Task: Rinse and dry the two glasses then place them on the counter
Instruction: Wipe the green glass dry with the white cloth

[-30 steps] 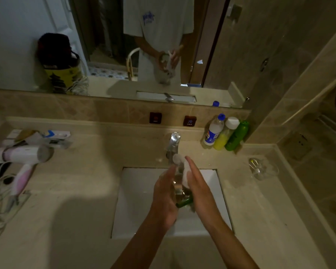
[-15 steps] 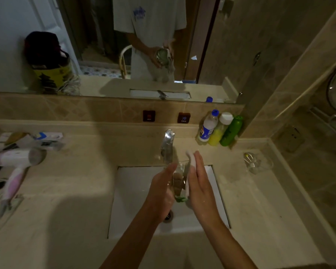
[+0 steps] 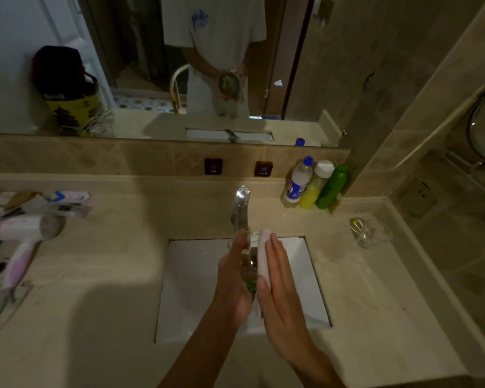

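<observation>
Over the white sink (image 3: 196, 289), my left hand (image 3: 233, 278) grips a clear glass (image 3: 249, 259) on its side, just below the tap (image 3: 240, 208). My right hand (image 3: 280, 289) lies flat along the glass with straight fingers and presses a white cloth (image 3: 263, 253) against it. Much of the glass is hidden between the two hands; a green patch shows at its near end. A second clear glass (image 3: 371, 233) lies on the counter (image 3: 375, 303) to the right of the sink, apart from both hands.
Three bottles (image 3: 314, 183) stand at the back right corner. A pink and white hair dryer (image 3: 23, 239) with its cord and some small packets (image 3: 65, 200) lie on the left counter. A mirror (image 3: 179, 65) covers the back wall.
Both hands have stayed together over the sink with the glass between them. The glass has turned in my hands and the cloth has shifted along its side.
</observation>
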Motion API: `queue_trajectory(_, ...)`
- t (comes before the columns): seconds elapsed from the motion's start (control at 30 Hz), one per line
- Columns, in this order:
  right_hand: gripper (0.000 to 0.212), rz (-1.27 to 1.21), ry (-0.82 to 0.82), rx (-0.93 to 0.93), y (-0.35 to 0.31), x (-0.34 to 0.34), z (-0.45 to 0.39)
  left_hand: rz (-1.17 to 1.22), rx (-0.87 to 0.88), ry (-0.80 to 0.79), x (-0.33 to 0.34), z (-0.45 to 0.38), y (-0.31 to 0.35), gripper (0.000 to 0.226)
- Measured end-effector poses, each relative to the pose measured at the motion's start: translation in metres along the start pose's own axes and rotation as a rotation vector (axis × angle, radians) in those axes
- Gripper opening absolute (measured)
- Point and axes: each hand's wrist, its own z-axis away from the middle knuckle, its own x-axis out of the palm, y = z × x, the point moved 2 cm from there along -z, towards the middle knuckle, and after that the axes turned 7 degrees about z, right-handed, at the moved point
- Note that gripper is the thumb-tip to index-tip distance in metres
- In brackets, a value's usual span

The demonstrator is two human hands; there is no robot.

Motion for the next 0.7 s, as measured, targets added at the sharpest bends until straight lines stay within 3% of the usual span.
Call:
queue_trajectory(0.13, 0.054, -0.092, 0.009, 0.046, 0.009, -0.011, -0.006, -0.057, -0.033, -0.083, 0.0, 0.001, -0.005, 0.065)
queue_trajectory(0.33, 0.047, -0.262, -0.063, 0.307, 0.005, -0.041, -0.047, -0.053, -0.071, -0.281, 0.013, 0.01, 0.001, 0.047)
queue_trajectory(0.47, 0.057, -0.201, -0.038, 0.239, 0.007, -0.028, -0.033, -0.063, -0.049, -0.231, 0.008, 0.007, -0.007, 0.057)
queue_trajectory(0.57, 0.059, -0.199, 0.02, 0.172, 0.008, -0.013, -0.007, -0.079, -0.027, -0.184, 0.004, 0.004, -0.008, 0.053)
queue_trajectory(0.7, 0.053, -0.355, 0.117, 0.28, 0.01, -0.006, 0.01, -0.11, 0.045, -0.209, 0.006, 0.006, -0.011, 0.06)
